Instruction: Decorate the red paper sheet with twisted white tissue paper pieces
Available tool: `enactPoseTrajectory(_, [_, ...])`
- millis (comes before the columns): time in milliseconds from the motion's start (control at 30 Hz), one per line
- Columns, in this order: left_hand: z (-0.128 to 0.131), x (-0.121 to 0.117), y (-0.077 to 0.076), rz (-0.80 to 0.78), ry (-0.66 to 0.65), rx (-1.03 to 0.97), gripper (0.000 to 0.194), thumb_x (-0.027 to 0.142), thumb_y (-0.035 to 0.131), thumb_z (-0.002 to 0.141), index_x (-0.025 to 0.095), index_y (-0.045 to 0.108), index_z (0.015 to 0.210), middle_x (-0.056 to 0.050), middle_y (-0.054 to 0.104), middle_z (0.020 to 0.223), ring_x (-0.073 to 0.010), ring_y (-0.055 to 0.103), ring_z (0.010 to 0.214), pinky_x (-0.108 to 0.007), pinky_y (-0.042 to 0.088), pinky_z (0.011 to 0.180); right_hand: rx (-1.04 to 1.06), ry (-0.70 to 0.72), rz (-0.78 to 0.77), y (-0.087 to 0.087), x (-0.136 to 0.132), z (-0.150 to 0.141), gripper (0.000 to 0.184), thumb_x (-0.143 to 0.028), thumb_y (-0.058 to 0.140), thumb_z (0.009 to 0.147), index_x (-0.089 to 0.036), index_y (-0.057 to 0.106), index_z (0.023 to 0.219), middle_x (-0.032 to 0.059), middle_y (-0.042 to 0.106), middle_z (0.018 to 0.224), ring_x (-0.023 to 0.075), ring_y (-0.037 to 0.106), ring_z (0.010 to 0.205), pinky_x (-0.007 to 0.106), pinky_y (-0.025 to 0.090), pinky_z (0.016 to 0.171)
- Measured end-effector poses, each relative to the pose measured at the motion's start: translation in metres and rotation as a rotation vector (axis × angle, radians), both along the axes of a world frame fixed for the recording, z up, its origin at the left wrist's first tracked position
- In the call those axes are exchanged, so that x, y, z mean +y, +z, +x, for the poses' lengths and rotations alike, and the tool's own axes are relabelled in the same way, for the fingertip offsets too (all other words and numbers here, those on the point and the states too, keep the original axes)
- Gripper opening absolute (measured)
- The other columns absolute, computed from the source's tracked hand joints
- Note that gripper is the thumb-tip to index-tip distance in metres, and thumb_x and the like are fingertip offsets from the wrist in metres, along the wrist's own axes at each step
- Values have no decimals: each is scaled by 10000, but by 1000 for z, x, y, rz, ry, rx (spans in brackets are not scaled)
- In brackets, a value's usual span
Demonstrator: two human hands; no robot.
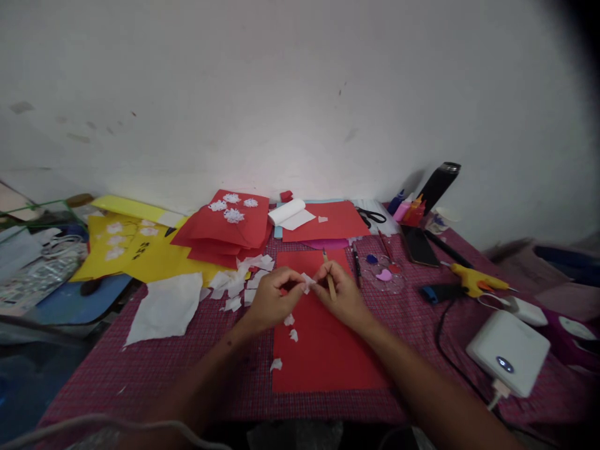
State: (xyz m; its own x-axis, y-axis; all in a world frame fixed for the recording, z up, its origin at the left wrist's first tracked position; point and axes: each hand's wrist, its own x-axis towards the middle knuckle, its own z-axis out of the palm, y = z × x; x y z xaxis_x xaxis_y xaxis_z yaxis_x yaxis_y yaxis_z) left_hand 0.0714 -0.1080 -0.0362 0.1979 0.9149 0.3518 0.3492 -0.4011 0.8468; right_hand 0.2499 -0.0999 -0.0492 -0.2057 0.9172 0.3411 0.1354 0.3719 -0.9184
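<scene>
Cable (94, 419); red ppr (323, 356) on chkd tblcloth (117, 362); scuffed wall (300, 100).

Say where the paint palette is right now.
In the head view, the paint palette lies on the tablecloth, right of the right hand, between the black pen and the phone.

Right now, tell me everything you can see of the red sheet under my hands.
The red sheet is plain, looks like paper or thin card, and lies flat on the checked tablecloth. Three small white scraps lie along its left side, the nearest overlapping the edge. Your left hand and right hand are over its far part, hiding some of it, and the right forearm hides part of its right edge. Whether either hand touches it, I can't tell.
</scene>
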Motion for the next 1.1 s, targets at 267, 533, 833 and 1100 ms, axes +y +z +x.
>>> enactPoseTrajectory(267, [2, 3, -8, -84, -63, 25, 141, 241, 588, 831, 197, 703, 900, -34, 711, 858, -162, 624, 776, -269, 457, 724, -135, -33, 118, -2, -3, 0, 142, -247, 600, 846, -245, 458, 852, -2, 551, 766, 159, 526, 674, 278, 421, 594])
enactPoseTrajectory(533, [2, 3, -4, -120, -99, 19, 162, 245, 545, 857, 176, 690, 839, -22, 681, 791, -143, 579, 715, -245, 424, 678, -206, 8, 152, -1, -4, 0, 130, -223, 587, 848, -241, 459, 853, -5, 550, 762, 141, 488, 615, 276, 403, 578])
enactPoseTrajectory(833, [1, 5, -3, -183, -75, -37, 173, 291, 525, 872, 165, 616, 799, 15, 572, 692, -110, 473, 622, -214, 363, 590, -65, -23, 40, -6, 0, 0, 210, -264, 652, 825, -245, 445, 848, -3, 583, 785, 156, 534, 653, 290, 444, 615])
enactPoseTrajectory(1100, [-2, 9, -7, -327, -85, -171, 210, 353, 526, 883, 163, 597, 832, 6, 592, 653, -107, 506, 574, -215, 366, 549, 70, 5, -4, -6, 5, 2, 202, -210, 624, 809, -241, 429, 851, -7, 557, 805, 153, 551, 699, 294, 461, 670])
